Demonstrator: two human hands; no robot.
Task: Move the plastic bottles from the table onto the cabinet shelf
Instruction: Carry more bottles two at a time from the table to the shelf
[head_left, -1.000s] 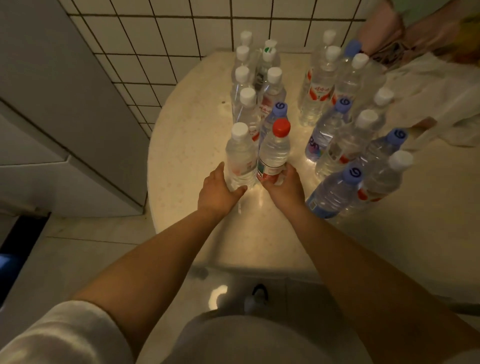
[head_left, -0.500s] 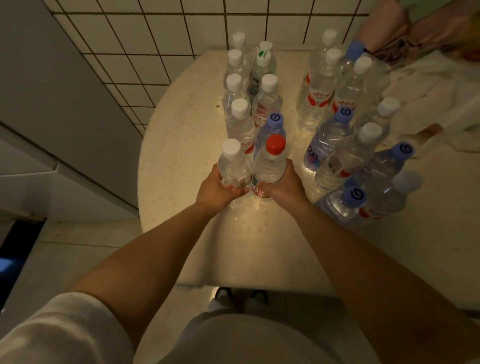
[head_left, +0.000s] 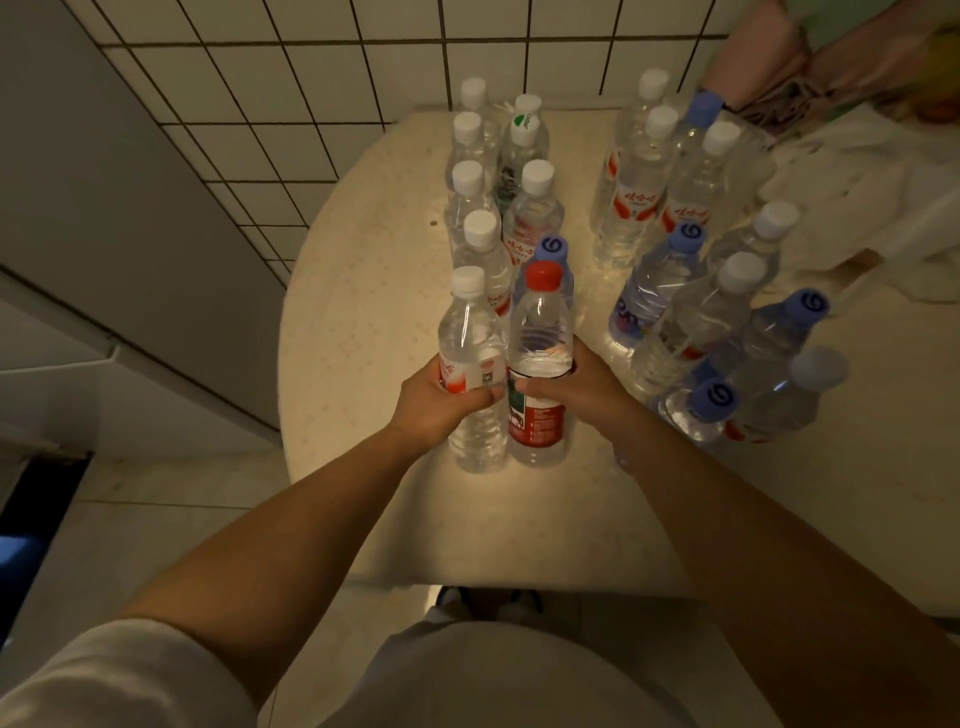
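My left hand (head_left: 434, 402) is wrapped round the white-capped bottle (head_left: 471, 364) at its label band, and my right hand (head_left: 584, 387) is closed on the red-capped bottle (head_left: 540, 364) just above its red label. The two bottles touch side by side and stand upright over the near edge of the table (head_left: 353, 332) — I judge them lifted clear of it, though their bases are too close to the surface to be certain.

They look full of clear water, so I expect some real weight in each, and thin ribbed walls that will give if I squeeze. The smooth label could slide in my palm; the waist, where the ribs start, seems the safest place to hold, fingers well round and thumb across the front. Keep them vertical and the load stays steady.

The remaining bottles (head_left: 675, 291) stand in two groups: one row running toward the far edge by the tiled wall, another spread along the right side beside a heap of pale cloth (head_left: 857, 208).

Compared with half a second ago, both bottles sit higher in my hands and nearer to me, away from the blue-capped bottle (head_left: 551, 249) that stood right behind them — and the rest have not shifted. No cabinet shelf can be made out from here.
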